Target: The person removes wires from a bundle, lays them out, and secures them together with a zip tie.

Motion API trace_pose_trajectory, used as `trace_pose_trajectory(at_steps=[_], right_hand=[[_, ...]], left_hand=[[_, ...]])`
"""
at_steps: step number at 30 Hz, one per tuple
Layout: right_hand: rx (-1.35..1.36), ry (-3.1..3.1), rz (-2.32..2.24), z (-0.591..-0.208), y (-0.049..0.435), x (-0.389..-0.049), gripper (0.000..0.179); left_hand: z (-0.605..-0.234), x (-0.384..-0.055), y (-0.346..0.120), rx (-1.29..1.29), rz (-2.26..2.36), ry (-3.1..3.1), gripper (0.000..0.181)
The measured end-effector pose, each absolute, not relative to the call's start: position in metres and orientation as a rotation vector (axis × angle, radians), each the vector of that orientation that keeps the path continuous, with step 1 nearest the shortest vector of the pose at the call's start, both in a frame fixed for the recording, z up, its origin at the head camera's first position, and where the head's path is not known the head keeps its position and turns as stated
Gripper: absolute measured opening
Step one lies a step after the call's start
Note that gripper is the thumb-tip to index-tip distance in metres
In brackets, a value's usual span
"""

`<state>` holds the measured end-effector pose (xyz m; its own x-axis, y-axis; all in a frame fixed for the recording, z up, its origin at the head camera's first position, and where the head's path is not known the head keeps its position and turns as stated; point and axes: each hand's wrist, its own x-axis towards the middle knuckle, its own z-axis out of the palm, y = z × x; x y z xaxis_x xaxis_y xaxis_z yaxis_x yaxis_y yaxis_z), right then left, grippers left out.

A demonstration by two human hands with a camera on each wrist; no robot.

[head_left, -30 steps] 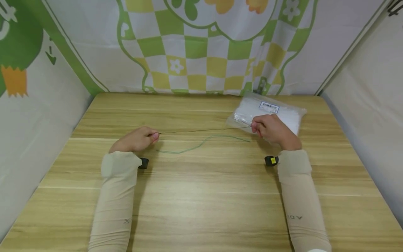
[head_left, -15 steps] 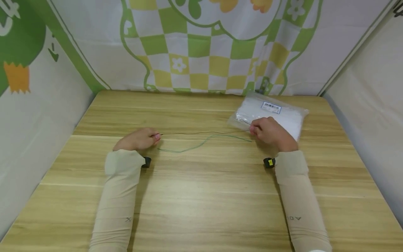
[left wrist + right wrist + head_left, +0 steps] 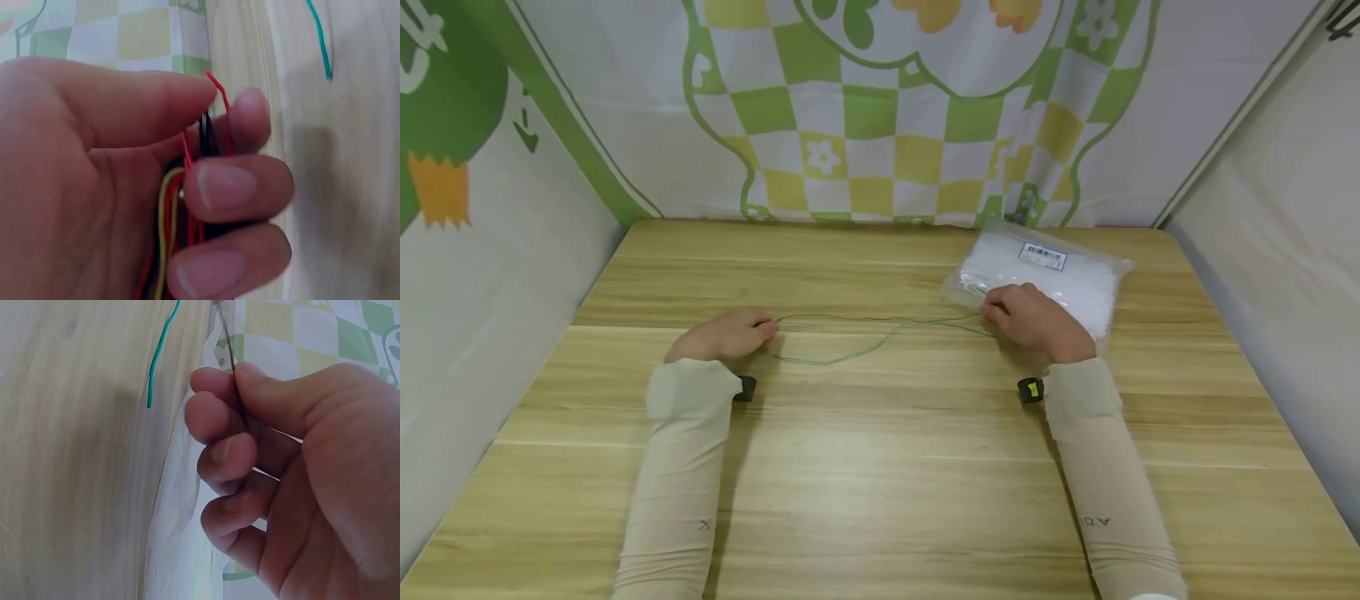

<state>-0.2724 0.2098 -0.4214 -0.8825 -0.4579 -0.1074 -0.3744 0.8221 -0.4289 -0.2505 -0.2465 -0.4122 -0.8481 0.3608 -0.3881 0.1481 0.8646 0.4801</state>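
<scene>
My left hand (image 3: 726, 334) curls around a bundle of thin red, black and yellow wires (image 3: 165, 225). A red wire end pokes up by its index fingertip in the left wrist view. Between thumb and fingertips, my right hand (image 3: 1033, 318) pinches one end of a thin dark wire (image 3: 835, 317). This dark wire runs across to the left hand, slightly slack. Just in front of it, a wavy green wire (image 3: 827, 363) lies on the table, its right part close to the dark wire. The green wire's right end (image 3: 150, 394) is near the right hand.
A clear plastic bag (image 3: 1097, 287) with white contents and a barcode label lies at the back right, partly behind the right hand. The wooden table (image 3: 880, 500) is enclosed by printed fabric (image 3: 895, 158) at the back and sides.
My right hand has shifted left and toward the person, keeping the dark wire's end. The dark wire has come down beside the green wire and slackened. The left hand has barely moved.
</scene>
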Motion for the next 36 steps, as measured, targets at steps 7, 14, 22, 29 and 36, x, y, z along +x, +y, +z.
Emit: trace_pose_trajectory(at_steps=[7, 14, 22, 29, 36], right_hand=[[-0.664, 2.785, -0.575, -0.418, 0.208, -0.271, 0.027], [-0.580, 2.768, -0.586, -0.413, 0.209, -0.268, 0.023], [-0.495, 2.837, -0.534, -0.408, 0.211, -0.265, 0.025], [-0.528, 2.875, -0.553, -0.408, 0.212, -0.264, 0.021], [-0.676, 2.882, -0.647, -0.402, 0.205, -0.262, 0.014]], left_hand=[[-0.407, -0.247, -0.256, 0.278, 0.607, 2.556, 0.039], [-0.404, -0.244, -0.253, 0.257, 0.601, 2.584, 0.062], [-0.404, -0.247, -0.237, 0.423, 0.649, 2.642, 0.040], [-0.403, -0.245, -0.224, 0.476, 0.617, 2.674, 0.032], [-0.405, -0.245, -0.213, 0.527, 0.608, 2.675, 0.033]])
